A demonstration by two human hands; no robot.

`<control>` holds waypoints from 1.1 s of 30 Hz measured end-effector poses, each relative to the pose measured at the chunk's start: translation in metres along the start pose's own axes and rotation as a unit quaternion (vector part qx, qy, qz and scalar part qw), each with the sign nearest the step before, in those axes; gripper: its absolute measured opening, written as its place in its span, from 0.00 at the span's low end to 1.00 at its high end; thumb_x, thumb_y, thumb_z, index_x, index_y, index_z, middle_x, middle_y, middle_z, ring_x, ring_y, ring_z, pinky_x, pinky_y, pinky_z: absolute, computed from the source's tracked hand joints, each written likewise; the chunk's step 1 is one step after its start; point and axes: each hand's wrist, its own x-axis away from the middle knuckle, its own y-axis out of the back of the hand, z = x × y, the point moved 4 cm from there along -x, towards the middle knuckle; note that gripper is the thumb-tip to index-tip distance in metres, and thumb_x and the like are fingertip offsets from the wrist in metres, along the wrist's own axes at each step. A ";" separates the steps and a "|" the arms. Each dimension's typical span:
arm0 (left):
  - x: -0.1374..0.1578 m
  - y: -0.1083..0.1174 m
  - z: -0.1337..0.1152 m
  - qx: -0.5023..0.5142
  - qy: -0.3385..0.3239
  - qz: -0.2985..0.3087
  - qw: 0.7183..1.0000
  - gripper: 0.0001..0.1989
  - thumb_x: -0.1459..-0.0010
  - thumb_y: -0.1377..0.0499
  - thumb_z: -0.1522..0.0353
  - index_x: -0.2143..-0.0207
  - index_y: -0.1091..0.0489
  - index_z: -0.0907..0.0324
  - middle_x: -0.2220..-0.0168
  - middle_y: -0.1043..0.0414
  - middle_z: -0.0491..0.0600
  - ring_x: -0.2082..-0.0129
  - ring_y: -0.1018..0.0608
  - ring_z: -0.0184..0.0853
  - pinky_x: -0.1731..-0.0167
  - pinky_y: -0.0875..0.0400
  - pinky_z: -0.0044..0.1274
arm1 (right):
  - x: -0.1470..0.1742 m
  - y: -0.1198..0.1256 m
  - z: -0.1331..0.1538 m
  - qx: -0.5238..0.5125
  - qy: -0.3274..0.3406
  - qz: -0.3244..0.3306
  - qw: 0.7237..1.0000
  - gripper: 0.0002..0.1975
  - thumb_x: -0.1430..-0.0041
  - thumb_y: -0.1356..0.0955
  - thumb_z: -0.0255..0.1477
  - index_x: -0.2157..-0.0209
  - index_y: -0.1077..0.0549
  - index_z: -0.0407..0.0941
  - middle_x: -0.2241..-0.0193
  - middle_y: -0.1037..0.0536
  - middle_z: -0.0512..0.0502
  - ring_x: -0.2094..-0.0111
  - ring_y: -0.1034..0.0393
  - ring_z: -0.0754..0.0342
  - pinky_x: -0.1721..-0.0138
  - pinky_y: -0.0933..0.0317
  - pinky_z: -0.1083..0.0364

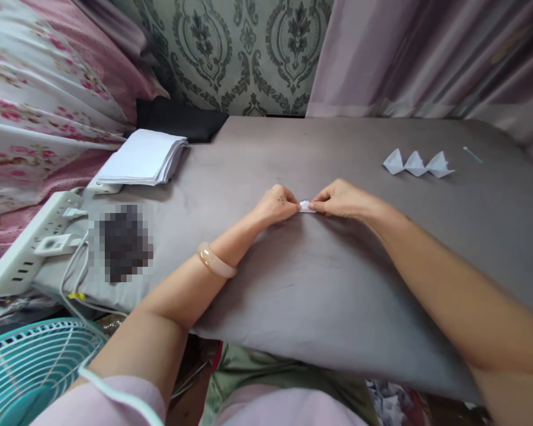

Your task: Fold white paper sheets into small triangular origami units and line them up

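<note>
Between my two hands, low over the grey cloth-covered table (pixel 249 284), is a small folded piece of white paper (pixel 307 206). My left hand (pixel 279 204) pinches its left end and wears a bangle (pixel 216 261) further up the arm. On the other end, the fingers of my right hand (pixel 337 198) are closed in a pinch. The fingertips cover parts of the paper, so its full shape is hidden. Farther right on the cloth stand three pointed folded white paper shapes (pixel 415 164) in a row.
A stack of white paper (pixel 142 157) lies at the back left, by a black flat item (pixel 182 120). A power strip (pixel 31 242) with cables runs along the left edge. Below it is a turquoise fan (pixel 35 373). A thin stick (pixel 473 155) lies far right.
</note>
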 end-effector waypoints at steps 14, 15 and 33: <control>-0.022 0.009 -0.019 -0.068 0.119 0.081 0.987 0.08 0.62 0.38 0.73 0.87 0.35 0.61 0.85 0.38 0.47 0.81 0.36 0.31 0.78 0.42 0.25 | -0.032 0.000 -0.004 -0.071 -0.003 0.092 0.993 0.13 0.65 0.22 0.34 0.85 0.27 0.44 0.83 0.26 0.45 0.77 0.29 0.51 0.79 0.34 0.54; -0.022 0.009 -0.020 -0.073 0.119 0.084 0.987 0.08 0.62 0.38 0.73 0.88 0.35 0.61 0.85 0.38 0.47 0.81 0.36 0.30 0.78 0.43 0.25 | -0.030 0.000 -0.002 -0.061 -0.013 0.088 0.994 0.13 0.64 0.22 0.33 0.85 0.27 0.44 0.83 0.26 0.45 0.77 0.29 0.51 0.79 0.34 0.54; -0.031 0.005 -0.019 -0.097 0.085 0.133 0.983 0.02 0.60 0.39 0.75 0.80 0.29 0.62 0.86 0.36 0.46 0.81 0.31 0.32 0.76 0.37 0.24 | -0.051 -0.005 0.019 0.270 0.030 0.142 0.952 0.15 0.57 0.24 0.35 0.85 0.32 0.46 0.89 0.35 0.51 0.81 0.33 0.53 0.78 0.41 0.54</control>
